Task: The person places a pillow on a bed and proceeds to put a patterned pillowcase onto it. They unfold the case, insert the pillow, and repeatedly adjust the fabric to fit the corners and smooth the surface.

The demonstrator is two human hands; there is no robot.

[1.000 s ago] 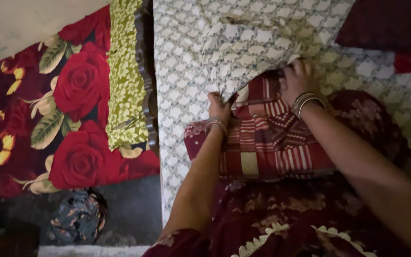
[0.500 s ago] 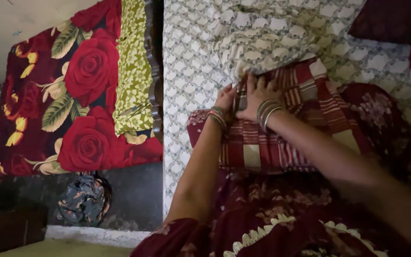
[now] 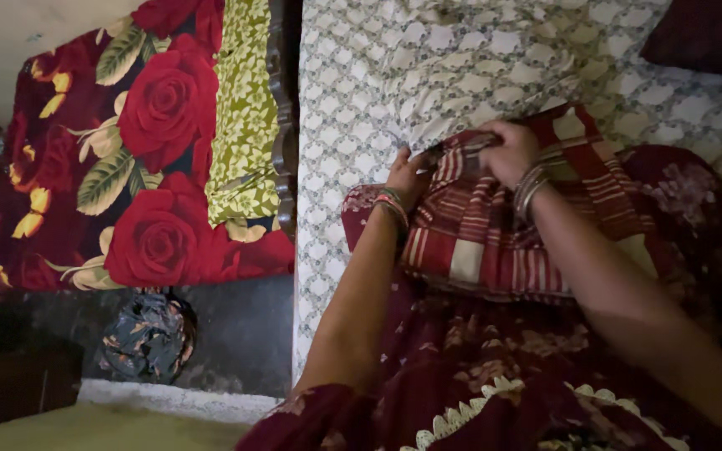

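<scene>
A red, maroon and cream checked pillow (image 3: 495, 250) lies across my lap, partly inside a white-and-grey patterned pillow cover (image 3: 478, 75). My left hand (image 3: 407, 177) pinches the open edge of the cover at the pillow's left corner. My right hand (image 3: 507, 150) grips the pillow's top edge where the cover mouth meets it. Both wrists carry bangles.
The bed sheet (image 3: 336, 167) has the same white-grey pattern. A dark maroon cushion (image 3: 704, 38) lies at the top right. To the left hang a red rose blanket (image 3: 144, 159) and green patterned cloth (image 3: 244, 108). A dark bundle (image 3: 148, 338) sits on the floor.
My right hand has shifted right and up along the pillow's top edge and closed on it. The left hand keeps its hold on the cover's edge. The view has drifted slightly.
</scene>
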